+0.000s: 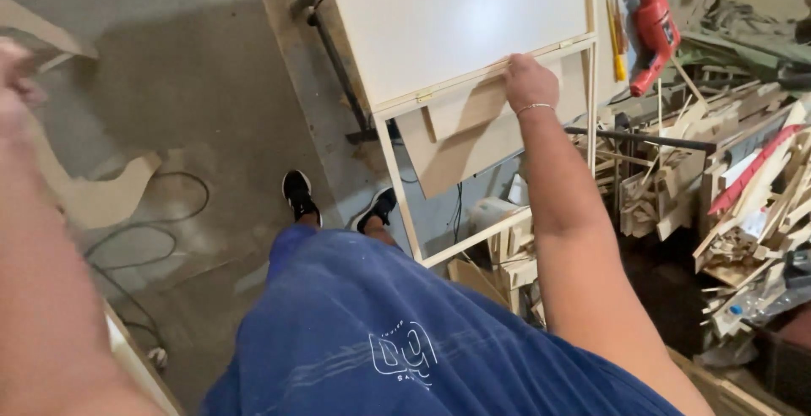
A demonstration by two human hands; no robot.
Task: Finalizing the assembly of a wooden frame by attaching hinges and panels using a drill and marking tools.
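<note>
A large white rectangular laminate panel (pixel 456 19) stands tilted on a pale wooden frame (pixel 397 184) above the grey concrete floor (pixel 194 95). The right hand (pixel 530 81) clasps the panel's lower edge, fingers curled underneath. The left hand (pixel 15 78), blurred at the view's edge, holds nothing visible; its grip cannot be told.

Concrete floor (pixel 194 87) below me, grey, dusty, stained in patches. Black cable (pixel 169 213) loops across it at left. Pale board offcuts (pixel 101 196) lie flat on the floor near the cable. To my right, a heap of wood scraps (pixel 743 205), strips and slats piled every way. A red drill (pixel 655 27) rests above the heap, a yellow-handled tool (pixel 619 40) just beside it. A dark metal bar (pixel 338 70) runs along the floor at centre. Light is dim, flat.
</note>
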